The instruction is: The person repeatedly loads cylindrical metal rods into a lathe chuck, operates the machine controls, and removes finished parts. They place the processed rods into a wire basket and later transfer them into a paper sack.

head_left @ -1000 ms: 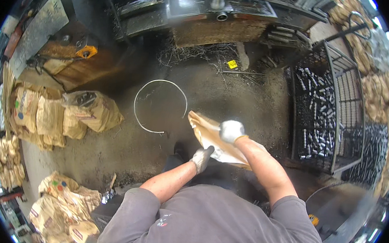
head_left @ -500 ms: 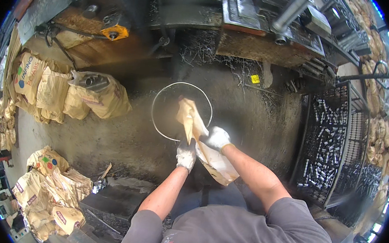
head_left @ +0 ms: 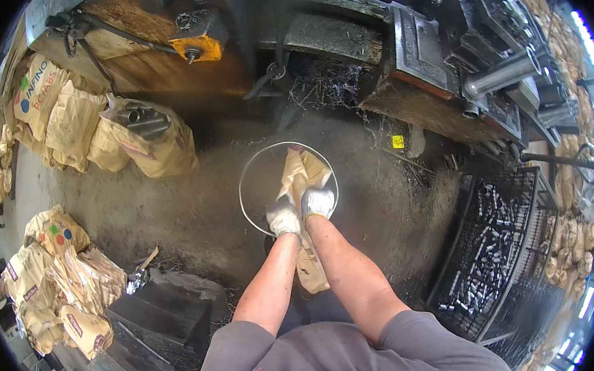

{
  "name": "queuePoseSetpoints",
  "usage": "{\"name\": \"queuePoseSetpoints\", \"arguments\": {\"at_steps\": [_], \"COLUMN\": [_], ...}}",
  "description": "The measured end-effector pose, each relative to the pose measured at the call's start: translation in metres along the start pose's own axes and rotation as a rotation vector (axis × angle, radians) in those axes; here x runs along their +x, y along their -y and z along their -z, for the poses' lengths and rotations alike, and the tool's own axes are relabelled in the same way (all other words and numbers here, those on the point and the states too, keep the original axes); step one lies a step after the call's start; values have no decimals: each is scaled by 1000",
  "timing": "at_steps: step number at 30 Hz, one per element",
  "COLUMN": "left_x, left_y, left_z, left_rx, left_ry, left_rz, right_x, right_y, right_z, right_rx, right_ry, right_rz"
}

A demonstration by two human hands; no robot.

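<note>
A creased brown paper bag [head_left: 300, 168] is stretched lengthwise in front of me, its upper part over a thin pale ring [head_left: 241, 193] and its lower part running back between my forearms. Both hands wear whitish work gloves with dark smudges. My left hand [head_left: 284, 217] is closed on the left side of the bag. Beside it and slightly farther forward, my right hand [head_left: 318, 201] grips the right side. Most of the fingertips are hidden. Whether the ring is a container's rim or a loose hoop, I cannot tell.
Filled paper sacks [head_left: 149, 141] stand at left, one holding metal tubes. Folded paper bags [head_left: 87, 280] are piled lower left. A wire-mesh crate [head_left: 482, 248] of small metal parts stands at right. Greasy machinery [head_left: 421, 62] spans the far side, with metal shavings [head_left: 327, 82] beneath.
My hands have come closer together, the right one moving left and inward. The bag has swung from a slant to nearly straight ahead. The whole view has shifted slightly.
</note>
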State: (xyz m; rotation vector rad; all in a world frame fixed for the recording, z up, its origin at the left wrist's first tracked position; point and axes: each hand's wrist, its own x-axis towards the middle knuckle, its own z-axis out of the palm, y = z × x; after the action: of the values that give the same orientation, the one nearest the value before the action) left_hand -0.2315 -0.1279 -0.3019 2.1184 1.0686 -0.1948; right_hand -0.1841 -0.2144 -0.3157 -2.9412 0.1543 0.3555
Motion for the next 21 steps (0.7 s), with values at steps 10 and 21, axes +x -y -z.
{"name": "queuePoseSetpoints", "arguments": {"at_steps": [10, 21], "left_x": [89, 188], "left_y": [18, 32], "left_z": [111, 68], "left_rx": [246, 52], "left_ry": [-414, -133], "left_rz": [-402, -2], "right_x": [141, 196], "right_y": [-95, -31], "right_z": [86, 18], "right_rx": [-60, 222], "right_ry": [14, 233], "right_rz": [756, 489]}}
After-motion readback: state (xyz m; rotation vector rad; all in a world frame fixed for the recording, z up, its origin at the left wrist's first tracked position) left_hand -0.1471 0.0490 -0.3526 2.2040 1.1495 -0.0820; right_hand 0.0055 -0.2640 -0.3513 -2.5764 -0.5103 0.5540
